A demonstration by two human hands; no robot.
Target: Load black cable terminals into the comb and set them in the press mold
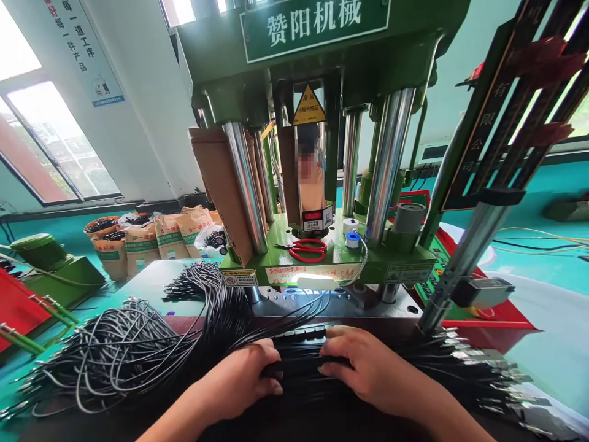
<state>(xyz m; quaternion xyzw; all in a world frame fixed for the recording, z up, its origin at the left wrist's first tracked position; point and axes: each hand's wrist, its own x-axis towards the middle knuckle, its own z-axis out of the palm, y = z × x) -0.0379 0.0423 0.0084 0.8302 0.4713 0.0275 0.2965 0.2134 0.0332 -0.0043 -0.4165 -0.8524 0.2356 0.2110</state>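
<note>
My left hand (242, 374) is closed, thumb and fingers curled around black cables near the front of the green press. A short way to its right, my right hand (363, 362) is closed on the same black cables (299, 368), which run between the two hands. Just beyond the fingertips lies a dark mold strip with a metal edge (301, 332), partly covered by my right fingers. Thin cables stretch from it toward the press. How many cables each hand grips is hidden by the fingers.
A large cable bundle (124, 350) spreads to the left; cables with metal plugs (488, 368) fan out right. The green press (322, 273) stands ahead, with red-handled scissors (307, 249) and a blue tape roll (353, 239) on its ledge. A person (310, 184) is behind it.
</note>
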